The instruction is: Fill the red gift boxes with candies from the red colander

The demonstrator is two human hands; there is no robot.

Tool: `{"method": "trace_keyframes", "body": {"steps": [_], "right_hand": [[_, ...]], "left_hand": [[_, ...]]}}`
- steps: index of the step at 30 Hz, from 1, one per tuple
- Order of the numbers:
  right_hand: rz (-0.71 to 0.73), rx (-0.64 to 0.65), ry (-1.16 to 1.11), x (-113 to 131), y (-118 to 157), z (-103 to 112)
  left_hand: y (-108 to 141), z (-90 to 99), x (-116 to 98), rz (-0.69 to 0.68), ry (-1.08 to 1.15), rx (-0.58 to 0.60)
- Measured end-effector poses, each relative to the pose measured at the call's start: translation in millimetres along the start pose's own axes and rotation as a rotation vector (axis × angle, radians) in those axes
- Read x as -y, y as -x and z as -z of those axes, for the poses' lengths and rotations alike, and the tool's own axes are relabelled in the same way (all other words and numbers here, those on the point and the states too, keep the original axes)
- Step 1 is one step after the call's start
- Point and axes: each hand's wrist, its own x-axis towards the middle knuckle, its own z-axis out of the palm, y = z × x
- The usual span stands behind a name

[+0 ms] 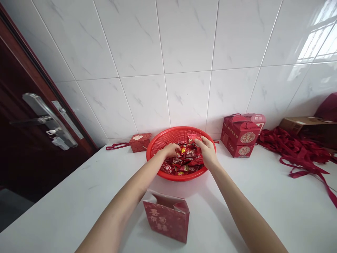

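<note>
A round red plastic basket (174,178) holds a heap of wrapped candies (190,153), mostly red with some gold. My left hand (171,150) reaches into the heap with curled fingers; what they hold, if anything, is hidden. Between the thumb and fingers of my right hand (207,150) is a red candy packet (194,138), lifted above the pile on the basket's right side. Nearer to me, a dark red paper gift box (168,220) with pale characters stands upright, its top open.
A small red box (140,142) with a ribbon lies left of the basket. Red gift boxes (240,135) are stacked at right, beside a heap of red ribbons (289,144) and a cardboard box (302,123). A tiled wall (188,98) backs the white table (105,196); a door (23,130) is at left.
</note>
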Motion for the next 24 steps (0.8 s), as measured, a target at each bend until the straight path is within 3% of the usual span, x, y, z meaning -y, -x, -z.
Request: {"method": "trace_keyframes", "body": {"steps": [7,16,19,24], "right_hand": [[0.023,-0.04,-0.007,-0.2,0.7,-0.9],[0.011,-0.187,-0.089,-2.2,-6.0,5.6],[-0.005,-0.136,-0.016,9.8,-1.6,5.5],[-0.007,0.078,0.07,40.7,16.2,-0.7]], "left_hand": [[12.1,15.0,-14.0,-0.065,0.148,-0.107],[56.3,51.1,-58.2,-0.346,0.522,-0.459],[81.5,54.2,-74.7,-0.524,0.727,-0.576],[116.0,54.8,-93.3,-0.604,0.77,-0.644]]}}
